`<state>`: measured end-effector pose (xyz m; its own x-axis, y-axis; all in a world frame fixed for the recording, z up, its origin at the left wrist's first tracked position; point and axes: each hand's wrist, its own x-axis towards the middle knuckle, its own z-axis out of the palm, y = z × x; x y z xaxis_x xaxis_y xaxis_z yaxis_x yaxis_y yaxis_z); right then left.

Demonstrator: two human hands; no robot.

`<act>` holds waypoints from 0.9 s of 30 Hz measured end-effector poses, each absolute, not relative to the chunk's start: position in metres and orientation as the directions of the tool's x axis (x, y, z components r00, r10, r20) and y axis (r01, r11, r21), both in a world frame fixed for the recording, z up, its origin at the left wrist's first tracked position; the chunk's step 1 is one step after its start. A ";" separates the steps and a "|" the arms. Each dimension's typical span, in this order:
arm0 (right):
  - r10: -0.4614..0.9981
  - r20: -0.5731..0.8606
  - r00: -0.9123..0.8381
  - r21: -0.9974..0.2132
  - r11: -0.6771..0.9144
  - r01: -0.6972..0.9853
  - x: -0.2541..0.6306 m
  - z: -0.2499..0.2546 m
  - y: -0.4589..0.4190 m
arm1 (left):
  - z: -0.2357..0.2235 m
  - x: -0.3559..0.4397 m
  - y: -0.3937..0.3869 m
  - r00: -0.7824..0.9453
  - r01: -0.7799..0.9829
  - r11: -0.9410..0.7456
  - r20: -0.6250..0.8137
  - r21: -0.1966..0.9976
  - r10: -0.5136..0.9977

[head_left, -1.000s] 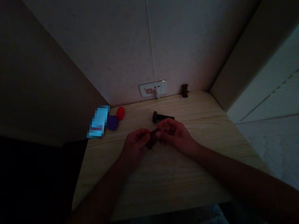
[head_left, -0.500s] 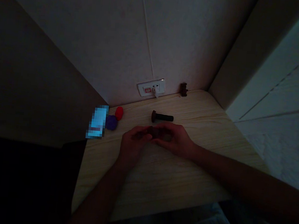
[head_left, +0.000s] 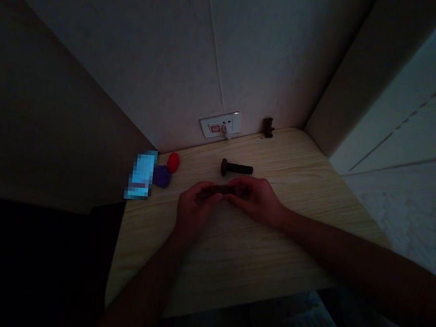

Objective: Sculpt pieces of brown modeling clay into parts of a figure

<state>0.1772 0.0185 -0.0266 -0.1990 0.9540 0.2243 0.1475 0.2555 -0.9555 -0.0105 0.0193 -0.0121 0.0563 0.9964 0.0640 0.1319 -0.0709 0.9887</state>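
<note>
Over the middle of the wooden tabletop (head_left: pixel 233 256), my left hand (head_left: pixel 196 207) and my right hand (head_left: pixel 257 200) meet at a dark brown elongated piece (head_left: pixel 223 189). It lies roughly level, each end pinched between thumb and fingers. Dim light and the fingers hide its ends, so its exact kind cannot be made out. Just beyond my hands lies a dark bolt-shaped thing (head_left: pixel 238 169), with a wide brown head at its left and a black shaft.
At the back left sit a red lump (head_left: pixel 173 162) and a purple lump (head_left: pixel 162 176), beside a pixelated light-blue item (head_left: pixel 141 174). A small dark figure (head_left: pixel 268 127) stands near the wall. The wall socket (head_left: pixel 221 125) has a plug in it.
My right fingers have closed in around the right end of the brown piece, which now shows longer and straighter between my hands. The items on the table stay put.
</note>
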 end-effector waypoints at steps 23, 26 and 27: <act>0.847 0.464 -0.259 -0.846 0.511 0.156 0.182 -0.015 0.016 | -0.014 -0.006 0.016 0.014 0.031 -0.071 0.071 0.997 0.997; 0.902 0.379 -0.205 -0.901 0.411 0.140 0.179 -0.020 0.017 | -0.016 -0.008 0.015 0.056 0.083 -0.079 0.074 0.993 0.996; 0.904 0.372 -0.210 -0.897 0.408 0.172 0.179 -0.020 0.018 | -0.017 -0.009 0.014 0.073 0.087 -0.076 0.070 0.993 0.995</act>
